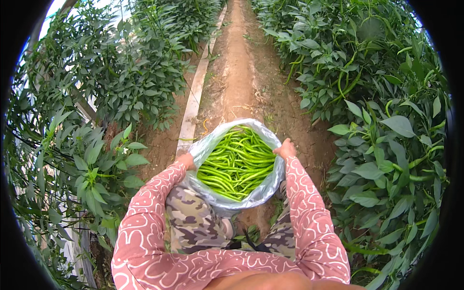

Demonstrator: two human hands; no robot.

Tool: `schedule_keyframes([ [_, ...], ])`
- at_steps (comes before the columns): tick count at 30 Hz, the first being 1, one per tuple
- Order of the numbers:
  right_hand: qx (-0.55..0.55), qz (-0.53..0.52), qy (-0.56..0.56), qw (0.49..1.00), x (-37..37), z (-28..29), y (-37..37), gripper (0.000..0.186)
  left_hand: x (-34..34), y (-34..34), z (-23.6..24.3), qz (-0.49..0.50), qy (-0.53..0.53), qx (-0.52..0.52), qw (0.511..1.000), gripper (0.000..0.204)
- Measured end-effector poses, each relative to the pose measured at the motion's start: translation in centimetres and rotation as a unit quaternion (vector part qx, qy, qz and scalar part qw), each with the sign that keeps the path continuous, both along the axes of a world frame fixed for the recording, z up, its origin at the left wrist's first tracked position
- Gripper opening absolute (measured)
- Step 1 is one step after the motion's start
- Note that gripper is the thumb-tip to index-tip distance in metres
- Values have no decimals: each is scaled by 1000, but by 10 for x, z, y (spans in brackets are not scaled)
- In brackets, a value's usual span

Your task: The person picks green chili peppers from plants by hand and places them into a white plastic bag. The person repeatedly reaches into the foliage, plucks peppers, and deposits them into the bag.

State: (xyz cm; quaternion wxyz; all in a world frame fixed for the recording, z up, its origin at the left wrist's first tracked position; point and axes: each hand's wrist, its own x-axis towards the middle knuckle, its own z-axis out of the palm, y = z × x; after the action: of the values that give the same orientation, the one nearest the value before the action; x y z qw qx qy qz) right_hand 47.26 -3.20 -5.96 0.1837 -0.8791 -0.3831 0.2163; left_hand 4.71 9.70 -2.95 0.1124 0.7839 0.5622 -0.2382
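Gripping opposite sides of the rim, the left hand [185, 160] and right hand [286, 148] are both closed on a clear plastic bag [218, 197] full of long green peppers [237, 163], held over a dirt path [241, 72] between pepper plants [382, 121].

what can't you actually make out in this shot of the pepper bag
- Head view: fingers of the left hand and right hand curl over the rim of the plastic bag, so each grip is partly hidden.
- How deep the green chili peppers go: only the top layer shows.
- The bag's underside and the feet: blocked by bag and camouflage trousers.
- Peppers on the plants: leaves cover most, and the rim is dark.
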Motion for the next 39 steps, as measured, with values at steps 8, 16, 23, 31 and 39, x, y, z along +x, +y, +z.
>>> schedule_keyframes([
  [8,273,-164,320,892,41,-78,34,12,11,45,-58,114,-94,85,985,32],
  [16,458,-279,504,677,102,-63,71,11,45,165,-28,435,-657,214,578,22],
  [23,511,-257,446,689,134,2,147,10,111,232,34,374,-787,188,453,18],
  [31,602,-213,498,587,153,21,244,12,153,315,36,347,-809,198,430,20],
  [39,518,-253,459,676,163,-25,315,15,110,426,-67,414,-696,175,560,21],
])
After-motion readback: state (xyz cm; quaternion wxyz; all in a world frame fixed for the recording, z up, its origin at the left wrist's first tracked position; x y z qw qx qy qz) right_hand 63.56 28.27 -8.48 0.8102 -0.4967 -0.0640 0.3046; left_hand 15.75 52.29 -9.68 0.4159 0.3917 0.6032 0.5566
